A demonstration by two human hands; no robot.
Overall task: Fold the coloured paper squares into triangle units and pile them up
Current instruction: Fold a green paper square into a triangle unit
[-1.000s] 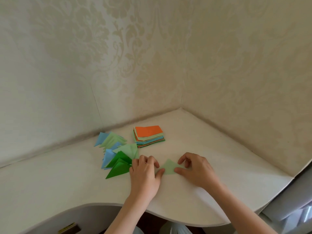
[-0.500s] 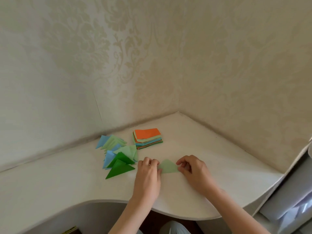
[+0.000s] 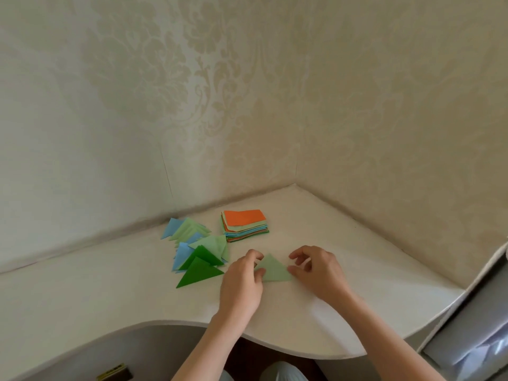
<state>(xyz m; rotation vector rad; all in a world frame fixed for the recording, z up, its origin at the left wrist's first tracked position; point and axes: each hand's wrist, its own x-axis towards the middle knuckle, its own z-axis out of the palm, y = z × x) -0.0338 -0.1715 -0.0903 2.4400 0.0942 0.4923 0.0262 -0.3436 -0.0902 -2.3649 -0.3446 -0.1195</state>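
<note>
A pale green paper triangle (image 3: 273, 269) lies flat on the white table (image 3: 343, 243) between my hands. My left hand (image 3: 243, 281) holds its left corner with curled fingers and thumb. My right hand (image 3: 316, 270) pinches its right corner, fingers curled above it. To the left lies a loose pile of folded triangles (image 3: 198, 251) in dark green, light green and blue. Behind them sits a stack of unfolded paper squares (image 3: 244, 225) with an orange sheet on top.
The table fits into a corner of two wallpapered walls (image 3: 247, 105). Its curved front edge (image 3: 275, 345) runs just below my forearms. A grey-white piece of furniture (image 3: 472, 325) stands at the right edge.
The triangle now shows more fully between my hands; my right hand's fingers have lifted and spread slightly. The camera has shifted a little.
</note>
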